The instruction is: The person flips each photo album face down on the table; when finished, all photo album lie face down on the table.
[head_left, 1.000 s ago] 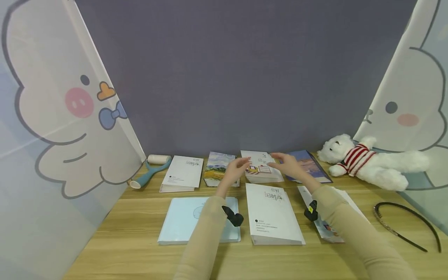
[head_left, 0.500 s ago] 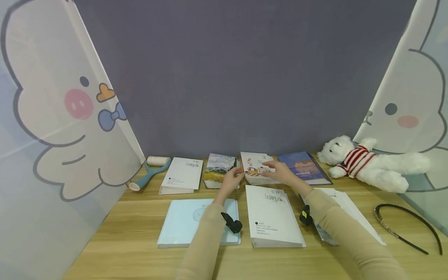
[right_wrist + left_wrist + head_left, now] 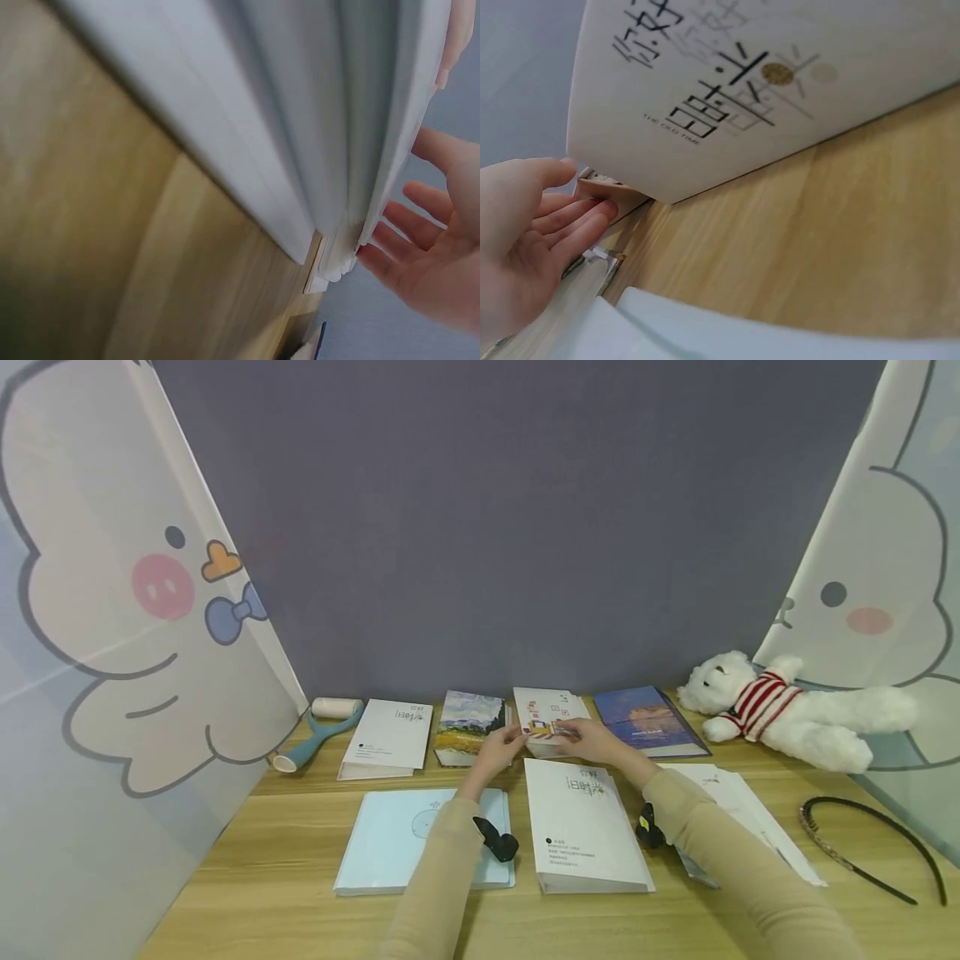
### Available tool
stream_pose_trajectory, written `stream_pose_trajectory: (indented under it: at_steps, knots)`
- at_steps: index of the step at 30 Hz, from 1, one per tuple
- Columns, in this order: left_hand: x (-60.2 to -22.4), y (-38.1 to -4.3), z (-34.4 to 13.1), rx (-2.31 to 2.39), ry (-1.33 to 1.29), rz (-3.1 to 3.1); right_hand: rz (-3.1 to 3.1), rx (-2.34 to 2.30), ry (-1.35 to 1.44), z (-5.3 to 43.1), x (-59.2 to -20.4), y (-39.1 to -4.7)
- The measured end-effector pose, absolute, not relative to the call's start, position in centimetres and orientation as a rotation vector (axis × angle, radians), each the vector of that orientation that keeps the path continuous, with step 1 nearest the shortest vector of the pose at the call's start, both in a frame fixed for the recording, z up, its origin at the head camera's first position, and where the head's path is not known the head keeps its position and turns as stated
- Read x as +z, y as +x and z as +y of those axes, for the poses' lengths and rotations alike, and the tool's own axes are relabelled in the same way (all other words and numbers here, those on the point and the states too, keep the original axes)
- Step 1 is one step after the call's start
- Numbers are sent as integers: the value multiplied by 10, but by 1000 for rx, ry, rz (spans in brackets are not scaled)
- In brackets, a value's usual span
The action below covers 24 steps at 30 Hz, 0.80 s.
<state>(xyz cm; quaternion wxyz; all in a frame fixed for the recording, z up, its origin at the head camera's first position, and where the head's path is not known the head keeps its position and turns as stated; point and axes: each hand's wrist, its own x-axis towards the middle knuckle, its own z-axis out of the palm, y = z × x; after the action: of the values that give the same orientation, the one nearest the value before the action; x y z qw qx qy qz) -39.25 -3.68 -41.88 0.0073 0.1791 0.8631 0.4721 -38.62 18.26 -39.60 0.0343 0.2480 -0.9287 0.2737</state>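
Note:
A photo album with a small colourful building drawing on its white cover point(image 3: 542, 706) lies in the back row, between my two hands. At its left edge is my left hand point(image 3: 498, 753); in the left wrist view its fingers point(image 3: 577, 229) reach the album's side, thumb above. My right hand point(image 3: 596, 743) is at the album's right edge, thumb and fingers spread apart in the right wrist view, fingertips point(image 3: 375, 259) near or touching the side; exact contact is unclear. Closer in lies a white album with black lettering point(image 3: 588, 827), beneath the wrists.
A landscape-painting album point(image 3: 468, 718) and a blue album point(image 3: 645, 718) flank the middle one. Also around are white albums point(image 3: 393, 735), a light blue album point(image 3: 382, 835), a lint roller point(image 3: 318, 739), a white teddy bear point(image 3: 810, 710) and a black headband point(image 3: 862, 810).
Both hands have lowered from above the colourful-drawing album to its left and right edges, the right hand moving left and down. The album has stayed about where it was.

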Motion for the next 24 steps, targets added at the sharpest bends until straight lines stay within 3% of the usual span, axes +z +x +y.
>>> stream_pose_trajectory:
  at_steps: [24]
  knots:
    - [-416, -390, -38, 1451, 505, 2672, -2879, 625, 736, 174, -388, -390]
